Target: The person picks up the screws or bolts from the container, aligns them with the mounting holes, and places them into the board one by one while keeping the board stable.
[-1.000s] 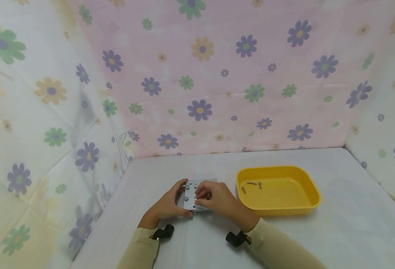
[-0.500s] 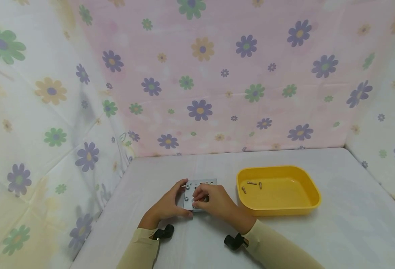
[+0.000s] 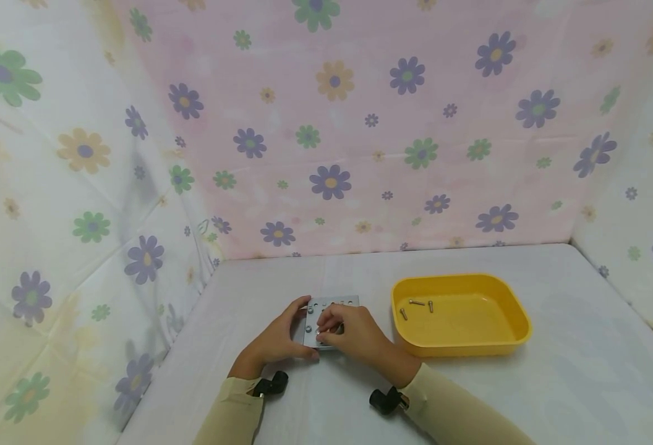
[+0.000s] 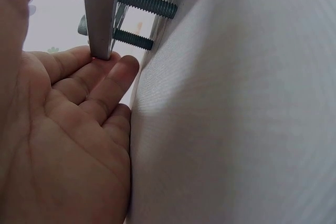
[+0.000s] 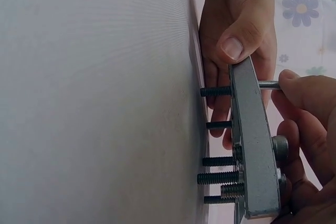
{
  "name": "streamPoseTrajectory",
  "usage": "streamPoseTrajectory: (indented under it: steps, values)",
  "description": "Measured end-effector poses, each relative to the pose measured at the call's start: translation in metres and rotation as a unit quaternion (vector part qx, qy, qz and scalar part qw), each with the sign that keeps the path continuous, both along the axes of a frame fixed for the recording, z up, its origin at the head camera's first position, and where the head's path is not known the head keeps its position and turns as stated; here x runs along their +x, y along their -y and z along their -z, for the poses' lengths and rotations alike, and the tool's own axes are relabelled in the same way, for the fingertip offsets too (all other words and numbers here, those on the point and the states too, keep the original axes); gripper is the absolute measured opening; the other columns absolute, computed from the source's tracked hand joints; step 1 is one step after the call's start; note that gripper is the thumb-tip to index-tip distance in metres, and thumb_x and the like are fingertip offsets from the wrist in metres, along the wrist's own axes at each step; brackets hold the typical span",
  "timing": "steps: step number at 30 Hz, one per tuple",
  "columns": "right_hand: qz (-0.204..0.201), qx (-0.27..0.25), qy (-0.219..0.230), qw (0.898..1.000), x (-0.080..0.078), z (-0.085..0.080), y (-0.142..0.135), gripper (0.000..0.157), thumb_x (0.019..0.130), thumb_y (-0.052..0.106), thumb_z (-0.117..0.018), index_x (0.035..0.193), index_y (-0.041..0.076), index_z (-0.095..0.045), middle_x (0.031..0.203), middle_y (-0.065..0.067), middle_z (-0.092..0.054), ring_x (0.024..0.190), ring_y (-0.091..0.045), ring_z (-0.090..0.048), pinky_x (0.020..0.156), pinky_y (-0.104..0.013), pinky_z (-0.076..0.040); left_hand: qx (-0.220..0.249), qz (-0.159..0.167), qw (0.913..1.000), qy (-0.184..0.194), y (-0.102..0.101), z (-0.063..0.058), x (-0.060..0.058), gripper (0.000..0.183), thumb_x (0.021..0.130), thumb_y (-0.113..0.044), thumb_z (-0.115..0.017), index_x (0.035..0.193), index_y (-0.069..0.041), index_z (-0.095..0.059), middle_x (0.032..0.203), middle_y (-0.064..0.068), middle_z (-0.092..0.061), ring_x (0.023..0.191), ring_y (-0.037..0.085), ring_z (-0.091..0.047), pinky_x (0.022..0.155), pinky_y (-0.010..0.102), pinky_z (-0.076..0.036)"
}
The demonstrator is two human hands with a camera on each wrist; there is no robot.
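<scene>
A flat grey metal plate (image 3: 311, 340) with rows of holes lies between the hands in the head view. My left hand (image 3: 277, 337) grips its left end, thumb at the near edge and forefinger towards the far corner. Several socket-head screws pass through the plate, and their threaded ends (image 4: 149, 3) stick out underneath. My right hand (image 3: 358, 334) reaches over the plate and pinches a thin silver screw (image 5: 269, 84) between thumb and forefinger. That screw stands against the plate's upper face; its head is hidden by the fingertips.
A yellow tray (image 3: 460, 349) stands right of the plate, near the right forearm. Loose screws (image 3: 417, 302) lie at its left end. A white cloth covers the table (image 3: 326, 408), and flowered curtains (image 3: 332, 123) enclose the back and sides.
My right hand has shifted slightly left and nearer over the plate, still pinching the screw, uncovering some holes along the far edge. My left hand and the plate have stayed in place.
</scene>
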State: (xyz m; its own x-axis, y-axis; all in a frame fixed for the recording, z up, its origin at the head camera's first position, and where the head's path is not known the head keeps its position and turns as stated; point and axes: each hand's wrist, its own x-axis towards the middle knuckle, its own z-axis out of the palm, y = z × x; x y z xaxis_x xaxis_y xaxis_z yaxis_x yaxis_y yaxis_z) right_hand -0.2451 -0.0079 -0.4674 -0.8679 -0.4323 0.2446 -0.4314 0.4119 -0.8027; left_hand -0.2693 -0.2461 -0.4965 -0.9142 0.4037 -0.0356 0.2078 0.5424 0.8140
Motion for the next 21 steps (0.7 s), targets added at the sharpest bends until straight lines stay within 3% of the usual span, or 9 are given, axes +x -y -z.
streamPoseTrajectory:
  steps: [21]
  values:
    - [-0.011, 0.007, -0.018, 1.000, -0.0006, 0.0040, -0.0009, 0.019, 0.087, 0.023, -0.085, 0.101, 0.023, -0.073, 0.090, 0.021, -0.072, 0.085, 0.000, -0.066, 0.078, -0.021, -0.056, -0.015, -0.005, 0.9999, -0.006, -0.0005, -0.0006, 0.0007, 0.130, 0.060, -0.041, -0.100, 0.164, -0.022, -0.025, 0.160, 0.002, -0.046, 0.149, 0.023, -0.040, 0.122, 0.057, -0.025]
